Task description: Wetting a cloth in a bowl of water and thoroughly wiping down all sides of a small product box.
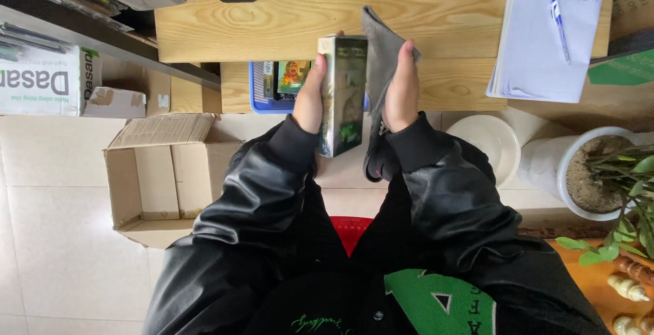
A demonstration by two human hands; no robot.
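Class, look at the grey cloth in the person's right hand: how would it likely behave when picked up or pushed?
The grey cloth is probably floppy: it folds and drapes over the right hand. It likely weighs little, since it hangs from a loose grip. Pushed, it would probably bunch rather than slide or roll.

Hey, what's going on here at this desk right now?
A seated person in a black jacket holds a tall, narrow printed box upright in the left hand, over the edge of a wooden desk. The right hand presses a grey cloth against the box's side. An open cardboard carton sits on the floor to the left, and a potted plant to the right.
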